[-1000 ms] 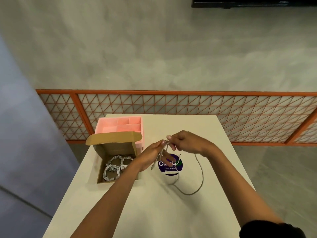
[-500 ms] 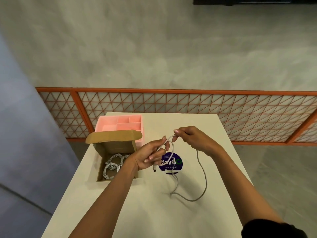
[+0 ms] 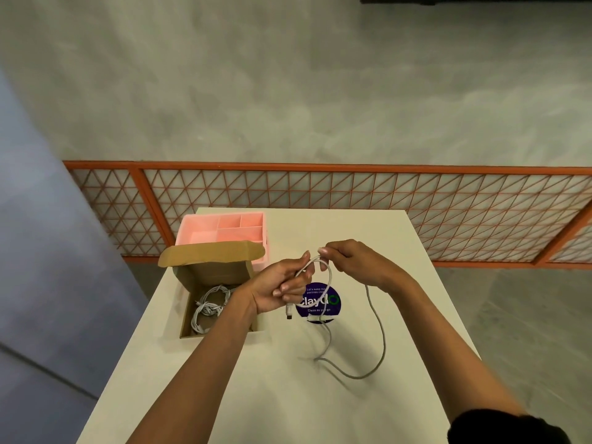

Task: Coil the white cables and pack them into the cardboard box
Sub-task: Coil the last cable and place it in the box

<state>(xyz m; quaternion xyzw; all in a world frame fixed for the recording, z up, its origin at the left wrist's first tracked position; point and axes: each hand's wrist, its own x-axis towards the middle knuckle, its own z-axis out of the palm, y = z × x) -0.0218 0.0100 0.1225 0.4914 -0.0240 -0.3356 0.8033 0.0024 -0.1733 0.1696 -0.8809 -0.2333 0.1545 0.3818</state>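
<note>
A white cable (image 3: 379, 328) runs between my two hands above the white table (image 3: 288, 395). My left hand (image 3: 282, 288) grips one end, and the plug hangs just below its fingers. My right hand (image 3: 355, 261) pinches the cable close beside the left hand, forming a small loop between them. The rest of the cable hangs down and curves onto the table in a long slack loop. At the left stands the open cardboard box (image 3: 211, 274) with its flap up; coiled white cables (image 3: 209, 304) lie inside it.
A pink compartment tray (image 3: 224, 232) sits behind the box. A round purple sticker (image 3: 318, 304) lies on the table under my hands. An orange lattice railing (image 3: 352, 213) runs behind the table. The table's left edge is close to the box.
My hands have risen a little and moved slightly apart. The cable now arches in a loop between them, and the slack on the table has shifted a little toward me.
</note>
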